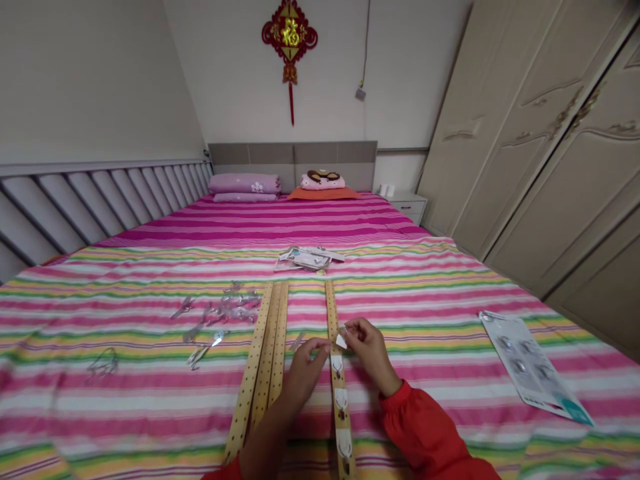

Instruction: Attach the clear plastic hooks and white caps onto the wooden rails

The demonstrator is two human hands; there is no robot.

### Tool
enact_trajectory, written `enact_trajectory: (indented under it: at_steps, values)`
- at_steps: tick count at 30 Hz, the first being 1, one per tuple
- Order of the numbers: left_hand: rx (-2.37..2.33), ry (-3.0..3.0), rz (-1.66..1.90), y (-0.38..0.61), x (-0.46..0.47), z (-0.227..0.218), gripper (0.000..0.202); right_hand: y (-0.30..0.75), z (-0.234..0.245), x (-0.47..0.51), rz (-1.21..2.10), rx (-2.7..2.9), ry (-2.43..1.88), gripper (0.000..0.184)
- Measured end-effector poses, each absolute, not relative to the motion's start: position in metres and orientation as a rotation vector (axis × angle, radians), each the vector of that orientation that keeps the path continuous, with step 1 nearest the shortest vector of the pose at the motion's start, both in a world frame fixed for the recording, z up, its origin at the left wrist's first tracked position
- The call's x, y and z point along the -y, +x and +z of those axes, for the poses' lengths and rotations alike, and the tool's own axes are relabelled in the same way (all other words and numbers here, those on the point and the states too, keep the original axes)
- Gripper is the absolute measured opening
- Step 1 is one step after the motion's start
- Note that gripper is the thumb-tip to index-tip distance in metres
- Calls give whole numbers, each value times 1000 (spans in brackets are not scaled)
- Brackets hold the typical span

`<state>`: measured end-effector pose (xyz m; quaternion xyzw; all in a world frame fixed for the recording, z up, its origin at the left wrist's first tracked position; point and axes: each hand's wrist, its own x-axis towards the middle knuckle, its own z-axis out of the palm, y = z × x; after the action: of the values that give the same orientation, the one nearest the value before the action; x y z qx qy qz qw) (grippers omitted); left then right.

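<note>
A narrow wooden strip with rows of holes (334, 373) lies lengthwise on the bed, in front of me. Three white-backed metal hooks, the nearest to my hands being this hook (337, 366), sit in a line along its near half. My right hand (369, 347) pinches a small white-backed hook (341, 341) just above the strip; its metal part is hard to see. My left hand (306, 373) is at the strip's left side, thumb and forefinger pressed together close to that piece. Whatever is between those left fingertips is hidden.
Several more perforated wooden strips (260, 360) lie to the left. Beyond them are small clear-wrapped hooks (235, 307) in a loose pile. A blister card of hooks (533, 367) rests at the right, and flat packaging (310, 259) lies farther back on the striped bedsheet (415, 300).
</note>
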<state>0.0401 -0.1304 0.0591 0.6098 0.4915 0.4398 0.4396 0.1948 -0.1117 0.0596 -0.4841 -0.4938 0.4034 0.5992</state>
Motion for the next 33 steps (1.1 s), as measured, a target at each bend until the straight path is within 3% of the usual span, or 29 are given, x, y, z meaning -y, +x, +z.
enact_trajectory:
  at_steps: [15, 24, 33]
  values:
    - [-1189, 1229, 1293, 52, 123, 71, 21, 178, 61, 133, 933, 1018, -1197, 39]
    - [-1121, 1212, 1166, 47, 106, 86, 25, 192, 69, 138, 954, 1136, -1123, 32]
    - [-1125, 1087, 1125, 53, 82, 85, 30, 200, 70, 109, 1260, 1022, -1074, 35]
